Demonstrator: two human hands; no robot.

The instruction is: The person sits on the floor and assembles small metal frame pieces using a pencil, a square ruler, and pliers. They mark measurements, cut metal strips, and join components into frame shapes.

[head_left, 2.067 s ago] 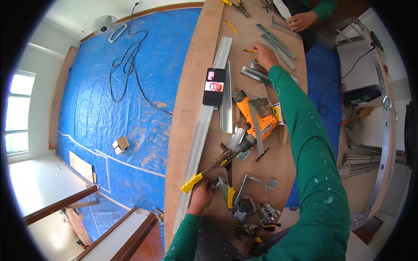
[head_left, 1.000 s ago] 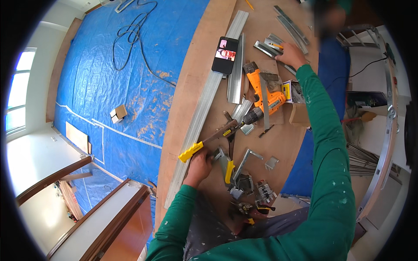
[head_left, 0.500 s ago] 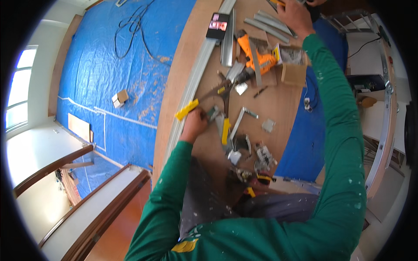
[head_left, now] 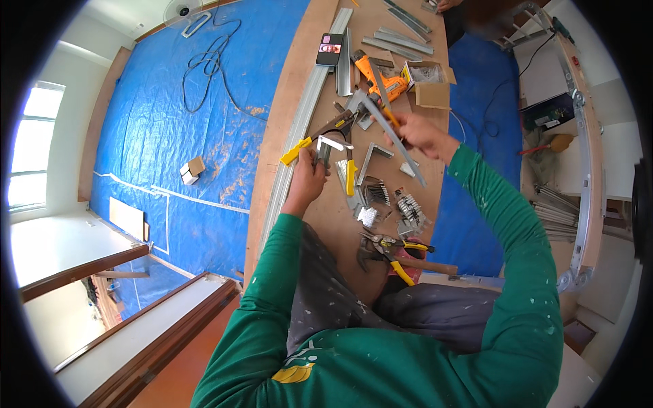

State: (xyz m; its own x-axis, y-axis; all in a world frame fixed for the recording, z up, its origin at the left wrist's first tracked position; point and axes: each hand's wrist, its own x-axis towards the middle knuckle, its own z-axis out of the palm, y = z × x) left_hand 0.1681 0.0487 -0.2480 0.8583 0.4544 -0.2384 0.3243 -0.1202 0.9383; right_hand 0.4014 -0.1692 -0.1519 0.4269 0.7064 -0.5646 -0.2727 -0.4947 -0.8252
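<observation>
My left hand (head_left: 309, 178) is closed on a short bent metal bracket (head_left: 328, 144) above the board. My right hand (head_left: 423, 133) grips a long flat grey metal strip (head_left: 403, 147), with an orange pencil (head_left: 389, 117) held alongside. The strip slants across in front of the fingers. Beside my left hand lie large snips with yellow handles (head_left: 352, 177), spread apart. An orange drill (head_left: 388, 83) rests just beyond the strip. Nearer me are an L-shaped metal piece (head_left: 369, 160) and collated metal fasteners (head_left: 411, 214).
A phone (head_left: 329, 49) rests on long metal channels (head_left: 294, 136) along the board's left side. An open cardboard box (head_left: 432, 94) and cut channels (head_left: 398, 42) occupy the far end. Near my knees lie smaller snips (head_left: 398, 262) and a hammer (head_left: 435, 266). Blue sheeting (head_left: 224, 136) covers the floor.
My right hand has come back from the far end toward the middle, now carrying the strip and pencil. My left hand has raised the bracket slightly. A person's hand stays at the far end.
</observation>
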